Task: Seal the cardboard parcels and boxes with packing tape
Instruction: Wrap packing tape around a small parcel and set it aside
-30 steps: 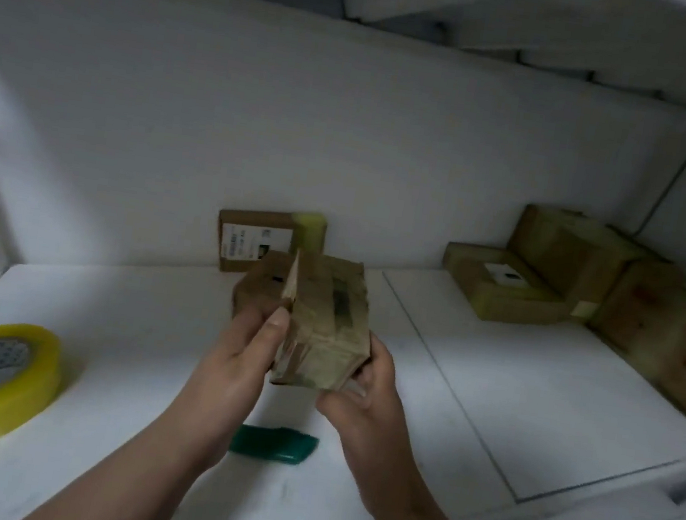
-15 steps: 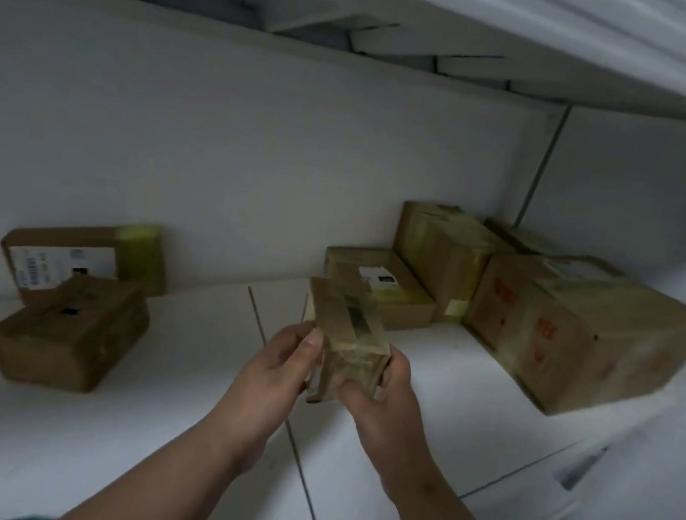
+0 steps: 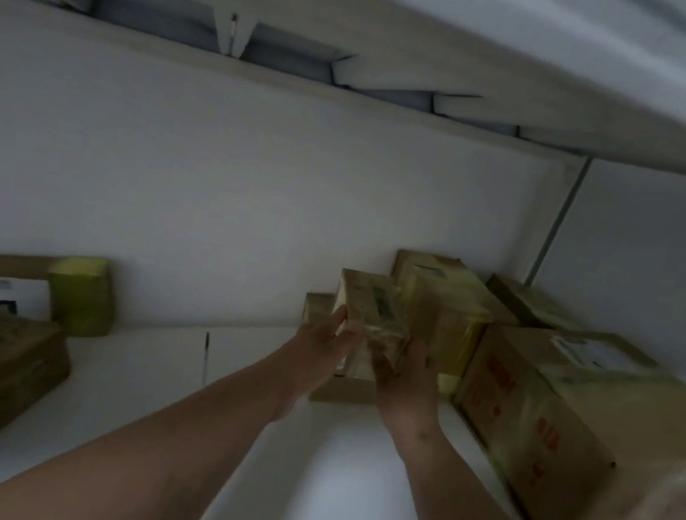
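Left hand and right hand grip small taped parcel.

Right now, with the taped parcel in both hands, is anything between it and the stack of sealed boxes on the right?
Nothing visible blocks it. The left hand and right hand hold the small taped parcel just above a flat box, right beside the tall taped box and large box.
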`<act>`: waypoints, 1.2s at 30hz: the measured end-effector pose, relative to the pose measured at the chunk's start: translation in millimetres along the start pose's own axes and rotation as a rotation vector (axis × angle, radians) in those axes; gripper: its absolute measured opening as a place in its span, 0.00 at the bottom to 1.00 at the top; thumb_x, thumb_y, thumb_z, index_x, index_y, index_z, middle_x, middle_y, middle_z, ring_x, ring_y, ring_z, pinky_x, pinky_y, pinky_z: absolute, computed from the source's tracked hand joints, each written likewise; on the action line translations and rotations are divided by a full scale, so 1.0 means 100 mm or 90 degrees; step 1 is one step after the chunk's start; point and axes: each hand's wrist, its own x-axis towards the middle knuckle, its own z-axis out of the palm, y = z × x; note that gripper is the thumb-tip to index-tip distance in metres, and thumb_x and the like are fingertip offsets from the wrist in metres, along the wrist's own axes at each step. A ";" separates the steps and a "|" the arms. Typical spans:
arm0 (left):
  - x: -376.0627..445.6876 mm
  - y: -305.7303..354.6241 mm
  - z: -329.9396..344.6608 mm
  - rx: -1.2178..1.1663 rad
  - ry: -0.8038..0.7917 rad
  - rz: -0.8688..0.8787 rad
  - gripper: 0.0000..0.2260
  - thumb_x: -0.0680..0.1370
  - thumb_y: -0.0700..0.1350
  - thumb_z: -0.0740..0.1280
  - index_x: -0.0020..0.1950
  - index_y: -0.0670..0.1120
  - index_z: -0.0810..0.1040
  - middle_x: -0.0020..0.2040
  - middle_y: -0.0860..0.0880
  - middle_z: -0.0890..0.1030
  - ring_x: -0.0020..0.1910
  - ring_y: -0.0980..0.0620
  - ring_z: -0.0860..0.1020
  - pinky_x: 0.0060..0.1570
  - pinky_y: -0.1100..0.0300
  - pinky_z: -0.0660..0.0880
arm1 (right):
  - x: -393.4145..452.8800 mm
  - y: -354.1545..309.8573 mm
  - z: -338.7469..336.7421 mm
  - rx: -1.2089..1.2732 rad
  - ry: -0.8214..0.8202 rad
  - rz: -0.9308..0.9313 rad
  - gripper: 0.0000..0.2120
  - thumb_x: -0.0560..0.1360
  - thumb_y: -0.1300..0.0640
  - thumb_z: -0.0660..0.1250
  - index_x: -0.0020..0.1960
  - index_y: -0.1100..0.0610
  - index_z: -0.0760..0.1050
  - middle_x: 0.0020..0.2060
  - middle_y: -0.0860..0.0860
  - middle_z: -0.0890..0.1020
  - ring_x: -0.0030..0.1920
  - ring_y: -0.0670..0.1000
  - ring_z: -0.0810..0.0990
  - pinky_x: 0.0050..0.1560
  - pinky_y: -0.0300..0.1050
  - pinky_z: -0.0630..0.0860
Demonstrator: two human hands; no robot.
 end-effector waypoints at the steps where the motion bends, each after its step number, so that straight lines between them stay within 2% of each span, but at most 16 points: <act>1: 0.08 0.03 0.07 -0.031 -0.001 -0.020 0.17 0.82 0.62 0.55 0.69 0.62 0.70 0.58 0.55 0.77 0.48 0.54 0.75 0.49 0.57 0.74 | 0.13 0.06 -0.01 -0.021 -0.011 0.018 0.19 0.79 0.54 0.67 0.67 0.55 0.68 0.59 0.51 0.75 0.59 0.54 0.76 0.57 0.47 0.74; 5: 0.37 -0.02 0.29 -0.140 0.018 -0.110 0.08 0.82 0.53 0.62 0.56 0.53 0.79 0.55 0.47 0.82 0.50 0.50 0.79 0.59 0.50 0.77 | 0.50 0.31 0.01 0.085 -0.111 0.126 0.21 0.77 0.59 0.65 0.69 0.52 0.68 0.59 0.53 0.78 0.58 0.58 0.78 0.60 0.57 0.76; 7: 0.48 -0.06 0.38 -0.197 0.028 -0.124 0.09 0.81 0.50 0.64 0.59 0.50 0.79 0.58 0.43 0.82 0.54 0.47 0.80 0.62 0.48 0.75 | 0.59 0.40 0.05 0.184 -0.130 0.163 0.23 0.77 0.62 0.64 0.70 0.51 0.68 0.59 0.51 0.78 0.57 0.56 0.78 0.62 0.58 0.76; 10: 0.57 -0.05 0.50 -0.285 0.042 -0.132 0.18 0.77 0.45 0.69 0.67 0.50 0.76 0.59 0.45 0.83 0.58 0.46 0.81 0.62 0.49 0.77 | 0.66 0.46 0.05 0.353 -0.106 0.216 0.42 0.69 0.67 0.65 0.78 0.46 0.55 0.70 0.48 0.70 0.67 0.54 0.72 0.68 0.58 0.71; 12: 0.55 -0.06 0.54 -0.303 0.045 -0.134 0.23 0.74 0.47 0.71 0.69 0.54 0.73 0.61 0.49 0.81 0.59 0.49 0.80 0.62 0.51 0.77 | 0.66 0.47 0.03 0.414 -0.111 0.222 0.46 0.67 0.66 0.66 0.79 0.43 0.53 0.73 0.48 0.67 0.68 0.55 0.71 0.69 0.59 0.70; 15: 0.43 -0.15 0.45 -0.245 0.073 -0.114 0.15 0.80 0.48 0.66 0.66 0.58 0.72 0.60 0.55 0.79 0.57 0.55 0.77 0.59 0.57 0.73 | 0.52 0.34 0.00 0.385 -0.140 0.209 0.36 0.75 0.64 0.67 0.77 0.46 0.57 0.68 0.45 0.71 0.64 0.51 0.73 0.66 0.56 0.73; 17: 0.28 -0.25 0.27 -0.190 0.115 -0.102 0.16 0.81 0.47 0.65 0.68 0.57 0.70 0.60 0.57 0.76 0.56 0.56 0.76 0.59 0.58 0.73 | 0.44 0.29 0.01 0.360 -0.092 0.141 0.16 0.77 0.62 0.68 0.59 0.44 0.72 0.53 0.40 0.78 0.50 0.42 0.77 0.51 0.43 0.76; 18: 0.20 -0.30 0.15 -0.148 0.148 -0.100 0.20 0.81 0.48 0.66 0.72 0.56 0.68 0.64 0.55 0.74 0.60 0.53 0.75 0.63 0.56 0.72 | 0.41 0.27 0.03 0.351 -0.047 0.106 0.12 0.77 0.61 0.69 0.50 0.44 0.73 0.47 0.38 0.78 0.46 0.40 0.77 0.46 0.40 0.75; 19: 0.13 -0.35 0.02 -0.101 0.183 -0.100 0.23 0.80 0.49 0.66 0.75 0.55 0.66 0.70 0.53 0.71 0.65 0.51 0.73 0.67 0.52 0.70 | 0.38 0.25 0.07 0.327 0.006 0.069 0.11 0.77 0.59 0.70 0.46 0.44 0.73 0.46 0.40 0.79 0.45 0.42 0.78 0.46 0.43 0.76; 21: -0.06 -0.45 -0.28 0.012 0.260 -0.099 0.24 0.80 0.51 0.67 0.75 0.53 0.66 0.73 0.49 0.68 0.68 0.49 0.72 0.69 0.52 0.68 | 0.25 0.13 0.22 0.237 0.043 0.045 0.09 0.76 0.59 0.70 0.51 0.45 0.75 0.51 0.49 0.81 0.48 0.50 0.80 0.51 0.49 0.78; 24: -0.49 -0.58 -0.78 0.155 0.417 -0.068 0.19 0.79 0.50 0.67 0.70 0.50 0.73 0.67 0.48 0.74 0.58 0.51 0.76 0.59 0.60 0.72 | -0.07 -0.12 0.65 0.238 -0.096 0.081 0.15 0.74 0.65 0.67 0.55 0.48 0.72 0.48 0.54 0.76 0.37 0.49 0.75 0.35 0.42 0.71; 26: -0.80 -0.70 -1.17 0.202 0.499 -0.063 0.16 0.79 0.48 0.68 0.67 0.48 0.76 0.63 0.46 0.76 0.54 0.50 0.76 0.57 0.56 0.74 | -0.33 -0.31 1.01 0.214 -0.211 0.083 0.16 0.72 0.66 0.66 0.51 0.47 0.71 0.50 0.53 0.76 0.39 0.50 0.74 0.36 0.43 0.70; 29: -1.28 -0.96 -1.82 0.293 0.583 -0.098 0.14 0.77 0.47 0.68 0.61 0.45 0.78 0.59 0.43 0.78 0.58 0.42 0.76 0.59 0.51 0.74 | -0.80 -0.60 1.57 0.146 -0.321 0.050 0.16 0.74 0.64 0.66 0.58 0.49 0.71 0.54 0.51 0.77 0.44 0.48 0.77 0.35 0.33 0.71; 31: -1.59 -1.13 -2.23 0.320 0.617 -0.138 0.14 0.74 0.50 0.67 0.58 0.48 0.80 0.57 0.42 0.80 0.57 0.40 0.77 0.56 0.50 0.75 | -1.13 -0.84 1.93 0.122 -0.388 0.048 0.19 0.75 0.63 0.66 0.64 0.52 0.72 0.58 0.51 0.77 0.49 0.49 0.77 0.38 0.35 0.71; 34: -1.97 -1.32 -2.75 0.274 0.586 -0.195 0.22 0.78 0.47 0.67 0.71 0.45 0.73 0.68 0.39 0.73 0.65 0.39 0.73 0.62 0.49 0.72 | -1.54 -1.19 2.38 0.100 -0.462 0.041 0.23 0.76 0.61 0.65 0.70 0.53 0.69 0.64 0.50 0.74 0.59 0.50 0.75 0.51 0.39 0.71; 36: -2.11 -1.41 -3.03 0.192 0.531 -0.228 0.29 0.79 0.49 0.67 0.77 0.46 0.62 0.75 0.42 0.64 0.71 0.42 0.68 0.67 0.51 0.68 | -1.73 -1.41 2.57 0.125 -0.497 0.050 0.18 0.77 0.59 0.65 0.66 0.50 0.69 0.58 0.45 0.75 0.55 0.46 0.76 0.48 0.37 0.72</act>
